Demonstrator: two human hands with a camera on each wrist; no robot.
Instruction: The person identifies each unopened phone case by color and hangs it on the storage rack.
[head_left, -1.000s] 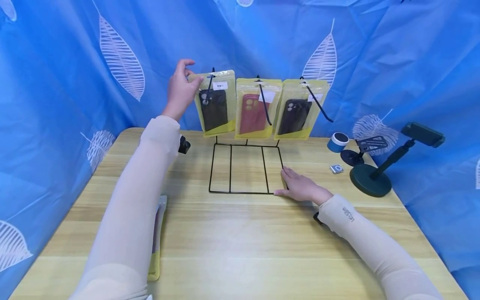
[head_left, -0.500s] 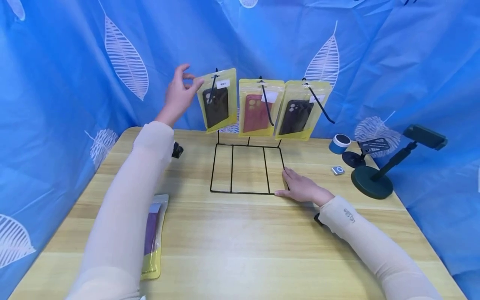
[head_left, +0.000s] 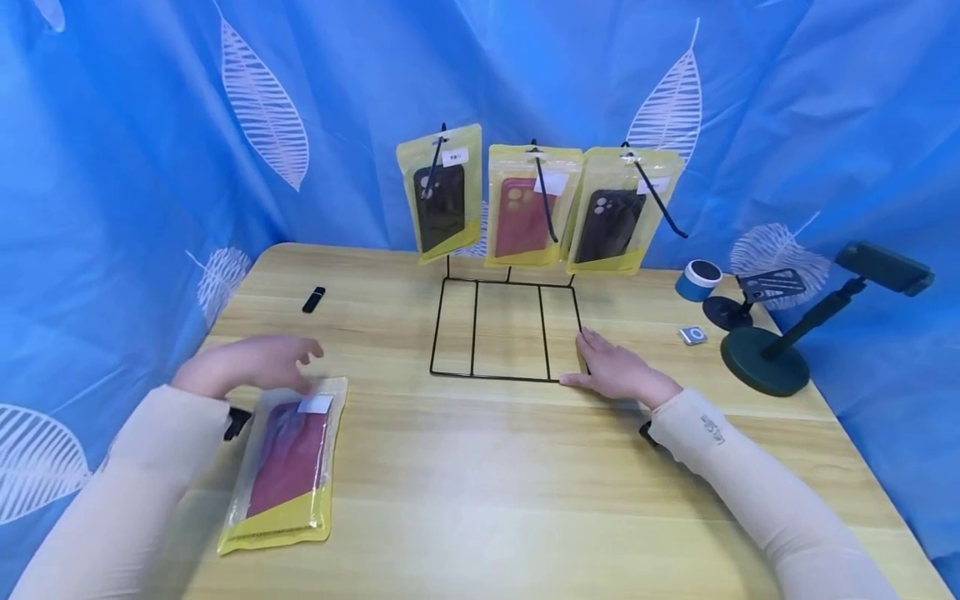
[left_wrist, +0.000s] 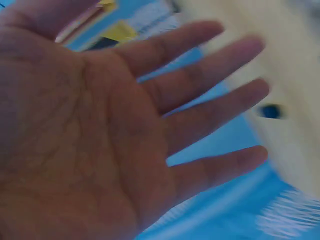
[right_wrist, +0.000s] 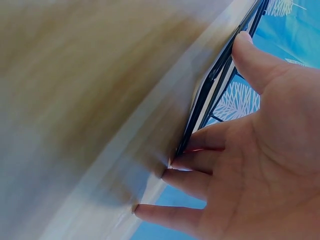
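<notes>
My left hand (head_left: 258,364) hovers over the top end of a yellow-edged zip pouch (head_left: 288,467) with a dark red phone case inside. Its fingers are spread and hold nothing in the left wrist view. The fingers of my right hand (head_left: 618,367) lie fairly straight on the front right corner of a black wire display rack (head_left: 474,325); in the right wrist view the thumb touches the wire and fingertips reach the tabletop. From the rack's hooks hang a pouch with a black case (head_left: 441,208), one with a red case (head_left: 521,221) and another dark-case pouch (head_left: 611,225).
A small black stick (head_left: 313,300) lies at the table's back left. On the right stand a blue and white cylinder (head_left: 699,281), a small black stand (head_left: 729,312) and a dark green phone stand (head_left: 765,362). A small silver square gadget (head_left: 693,335) lies nearby.
My left hand has let go of the left hanging pouch and come down toward the pouch on the table. The left pouch now hangs turned on its hook. The right hand stays on the rack.
</notes>
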